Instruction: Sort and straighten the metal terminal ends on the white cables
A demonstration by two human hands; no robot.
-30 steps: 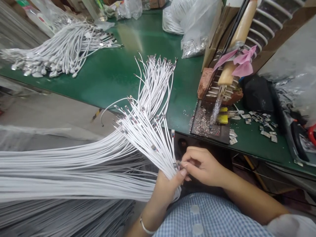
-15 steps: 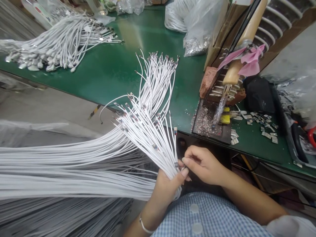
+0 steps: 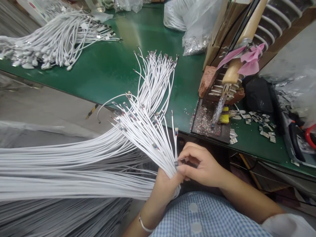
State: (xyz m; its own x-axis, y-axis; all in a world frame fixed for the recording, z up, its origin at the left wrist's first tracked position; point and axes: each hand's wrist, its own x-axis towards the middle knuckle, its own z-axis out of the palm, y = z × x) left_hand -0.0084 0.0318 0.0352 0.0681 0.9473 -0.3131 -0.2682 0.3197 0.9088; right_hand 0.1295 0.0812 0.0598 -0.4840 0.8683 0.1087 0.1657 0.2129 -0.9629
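My left hand (image 3: 166, 187) is wrapped round a thick bundle of white cables (image 3: 150, 135), whose ends fan out up and to the left. Small metal plugs and bare coloured wires show at several of these ends. One cable with a silver USB plug (image 3: 176, 131) stands up at the bundle's right side. My right hand (image 3: 201, 164) is closed beside the bundle, thumb and forefinger at a small grey metal connector (image 3: 176, 163) against the cables. The fingers partly hide that connector.
A second fan of white cables (image 3: 158, 79) lies on the green table (image 3: 103, 75). To the right, a soldering iron (image 3: 225, 89) rests tip-down over a dark plate (image 3: 207, 128) with solder crumbs, near loose metal plug shells (image 3: 266, 126). Finished-looking cables (image 3: 56, 42) are heaped at back left.
My right hand has moved slightly left, its thumb and forefinger now closed at the small connector by the bundle. My left hand keeps its grip on the cables.
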